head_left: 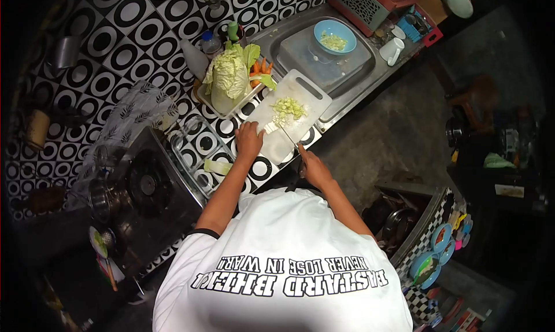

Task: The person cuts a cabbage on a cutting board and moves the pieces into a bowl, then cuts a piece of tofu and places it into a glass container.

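A white cutting board (313, 105) lies at a slant on the patterned counter. Chopped cabbage (288, 107) is heaped at its middle. My right hand (316, 169) is closed around the handle of a knife (287, 135), whose blade points up and left across the board beside the cabbage. My left hand (249, 142) rests at the board's left edge, its fingertips pressed on a pale cabbage piece (270, 127) next to the blade. Past my left hand, a whole napa cabbage (227, 80) sits in a tray (237, 107) beside several carrots (263, 69).
Behind the board is a metal sink (283, 36), with a blue bowl (347, 34) of chopped pieces on its covered basin. A white mug (391, 51) stands at its right end. A glass dish (191, 152), a loose cabbage piece (217, 167) and a stove (144, 181) are to the left.
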Demonstrator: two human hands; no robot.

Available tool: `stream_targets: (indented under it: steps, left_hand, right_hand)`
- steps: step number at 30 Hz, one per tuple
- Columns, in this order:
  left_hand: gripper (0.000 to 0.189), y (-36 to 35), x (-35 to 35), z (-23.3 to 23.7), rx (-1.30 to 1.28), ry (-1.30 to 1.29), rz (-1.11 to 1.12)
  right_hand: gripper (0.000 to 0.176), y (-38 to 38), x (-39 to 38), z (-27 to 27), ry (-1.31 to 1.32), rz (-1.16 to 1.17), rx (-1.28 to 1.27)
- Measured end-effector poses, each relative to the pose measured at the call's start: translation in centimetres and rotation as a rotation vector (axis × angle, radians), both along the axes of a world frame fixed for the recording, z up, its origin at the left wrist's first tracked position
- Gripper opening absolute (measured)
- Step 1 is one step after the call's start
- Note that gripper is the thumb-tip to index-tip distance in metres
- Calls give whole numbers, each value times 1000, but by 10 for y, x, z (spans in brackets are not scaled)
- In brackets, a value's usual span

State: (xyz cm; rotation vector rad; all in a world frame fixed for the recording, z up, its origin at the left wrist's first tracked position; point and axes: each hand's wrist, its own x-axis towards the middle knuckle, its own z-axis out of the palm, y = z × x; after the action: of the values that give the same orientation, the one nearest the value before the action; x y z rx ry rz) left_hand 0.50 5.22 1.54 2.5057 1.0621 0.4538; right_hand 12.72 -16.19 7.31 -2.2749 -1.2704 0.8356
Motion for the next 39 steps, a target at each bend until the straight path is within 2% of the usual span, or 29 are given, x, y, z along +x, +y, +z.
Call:
stream_targets:
  steps: [3,5,10,16,20,23,24,26,27,30,34,39]
  left_hand:
    - [31,2,-4,5,-17,-40,52]
    - [33,3,-9,7,-110,-45,-44]
    - [31,6,-11,7,-62,-7,-115]
    - [17,-5,-4,12,-123,69,-15]
    - [15,-23,-6,6,-246,-23,95]
    - [14,-45,-7,-1,-408,-117,253]
    - [14,-52,-7,0,-409,-121,264]
    - [13,-64,-7,0,-622,-228,335]
    - [13,-67,-6,-1,-639,-231,327]
    - [12,-73,4,2,-549,-167,342]
    - [11,-70,11,2,-328,-131,236]
    - [11,-69,12,8,-298,-103,166]
  right_hand:
    - [73,3,24,5,56,49,-16]
    - [72,-3,38,6,64,76,21]
    - [62,-12,70,-10,53,99,172]
    - [63,-20,96,-17,99,133,116]
    - [64,-16,111,-19,116,211,124]
    - [63,-13,121,-14,108,250,99]
    - [62,-13,124,-12,123,268,69]
    - [61,-12,127,-20,123,297,92]
    - [61,-13,128,-24,124,315,116]
    - [61,-14,130,-28,116,347,124]
    - [66,-15,128,-24,154,361,87]
    - [64,-18,113,-34,159,375,132]
